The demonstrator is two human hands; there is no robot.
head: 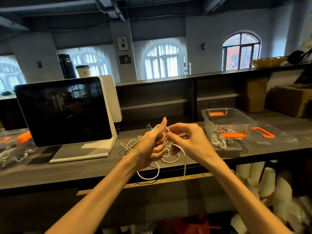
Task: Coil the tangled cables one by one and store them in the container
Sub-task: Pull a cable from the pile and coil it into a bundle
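A tangle of thin white cables (135, 144) lies on the dark wooden counter (70, 171), with one loop hanging over the front edge. My left hand (150, 146) grips a bunch of the white cable, thumb pointing up. My right hand (184, 137) pinches a strand of the same cable just beside the left fingers. To the right stands a clear plastic container (229, 122) with orange clips; coiled white cables (217, 139) lie inside it. Its clear lid (270, 134) with an orange clip lies flat to the right.
A white point-of-sale screen (65, 110) stands at the left of the counter. Another clear box with orange clips and white cables (15, 146) sits at the far left. Stacked paper cups (270, 183) fill the shelf below right. Cardboard boxes (292, 100) stand at the back right.
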